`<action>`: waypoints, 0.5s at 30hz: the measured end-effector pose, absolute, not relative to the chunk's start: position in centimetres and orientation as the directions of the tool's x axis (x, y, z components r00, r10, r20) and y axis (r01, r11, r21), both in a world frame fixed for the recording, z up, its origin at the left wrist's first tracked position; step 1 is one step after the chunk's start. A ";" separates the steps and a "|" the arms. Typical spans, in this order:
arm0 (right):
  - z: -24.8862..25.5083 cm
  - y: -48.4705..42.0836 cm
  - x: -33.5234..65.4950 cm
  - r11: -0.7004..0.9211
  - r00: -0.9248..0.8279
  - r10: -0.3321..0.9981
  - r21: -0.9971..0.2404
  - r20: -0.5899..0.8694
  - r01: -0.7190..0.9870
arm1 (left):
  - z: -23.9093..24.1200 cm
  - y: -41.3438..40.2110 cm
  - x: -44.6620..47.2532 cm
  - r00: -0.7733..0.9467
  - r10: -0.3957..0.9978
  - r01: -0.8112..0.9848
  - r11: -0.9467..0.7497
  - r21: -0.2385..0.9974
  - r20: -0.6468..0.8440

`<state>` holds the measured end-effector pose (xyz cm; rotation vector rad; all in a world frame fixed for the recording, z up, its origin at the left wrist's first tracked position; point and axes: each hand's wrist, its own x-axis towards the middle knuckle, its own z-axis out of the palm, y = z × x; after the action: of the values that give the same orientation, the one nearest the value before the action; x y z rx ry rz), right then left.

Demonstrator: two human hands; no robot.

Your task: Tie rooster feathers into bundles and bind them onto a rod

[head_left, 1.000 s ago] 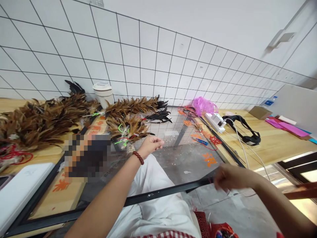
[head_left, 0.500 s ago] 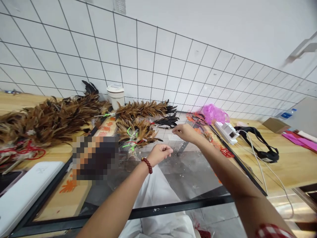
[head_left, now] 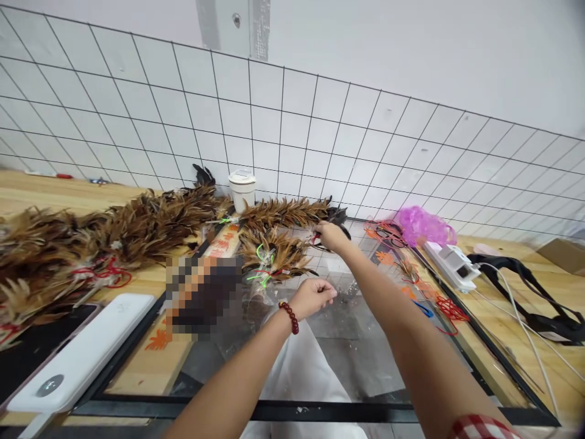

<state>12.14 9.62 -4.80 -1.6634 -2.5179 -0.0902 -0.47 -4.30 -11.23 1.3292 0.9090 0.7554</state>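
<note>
My left hand [head_left: 314,297], with a dark red bead bracelet [head_left: 289,317] on its wrist, is above the glass tabletop with thumb and fingertips pinched together. Anything between them is too small to see. Farther forward, my right hand [head_left: 332,236] is closed at the black feather tips beside a red tie; what its fingers grip is hidden. Just left of it lies a short bundle of brown feathers [head_left: 274,251] with green and red ties. Behind that rests a longer brown feather strip [head_left: 287,211] ending in black feathers [head_left: 337,214].
A large heap of feather strips [head_left: 150,222] covers the left side. Around the glass runs a black frame [head_left: 338,411]. A white lidded cup [head_left: 242,190], white power bank [head_left: 86,347], pink plastic bag [head_left: 425,227], power strip [head_left: 452,265], black strap [head_left: 525,299] and red cords [head_left: 452,311] surround it.
The view has swung, so things sit farther right in it. My right hand has moved forward and left to the black feathers. My left hand stays pinched above the glass.
</note>
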 end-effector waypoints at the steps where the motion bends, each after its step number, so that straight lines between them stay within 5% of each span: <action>1: -4.3 8.8 13.3 0.390 -0.382 0.907 -0.013 0.174 0.921 | -11.3 -4.2 -0.4 0.463 0.878 0.013 0.130 0.991 -0.121; 8: -3.6 -0.1 18.7 0.528 -0.469 0.734 0.020 0.491 0.849 | -10.8 -3.5 -0.6 0.292 0.944 -0.484 0.287 0.827 -0.156; 15: -8.1 -3.8 17.0 0.729 -0.674 0.554 0.106 0.488 0.676 | -10.3 -4.3 -1.2 0.552 0.823 -0.424 0.417 0.804 -0.136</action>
<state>17.02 -3.83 -8.06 -0.9422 -2.5048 -0.3886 -1.25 -4.35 -10.27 0.8002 0.5748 0.8381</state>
